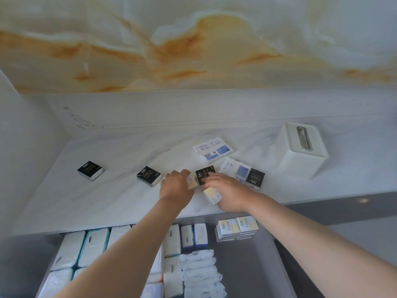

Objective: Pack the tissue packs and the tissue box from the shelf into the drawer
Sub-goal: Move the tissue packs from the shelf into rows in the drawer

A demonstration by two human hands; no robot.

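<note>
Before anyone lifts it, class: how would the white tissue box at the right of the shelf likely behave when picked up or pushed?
The white tissue box looks rigid, with firm walls, so it should keep its shape. Its smooth sides may be a little slippery. It stands squat and broad on the shelf, so a push would probably slide it rather than tip it.

The white marble-patterned shelf [120, 196] carries four black tissue packs [91, 170], [149, 175], [205, 174], [255, 179], two blue-and-white packs [212, 149], [236, 169], and an upright white tissue box [302, 149] at right.

Shelf [107, 196] glossy marble-look; tissue box [300, 151] smooth white plastic; tissue packs [148, 176] shiny film wrap.
</note>
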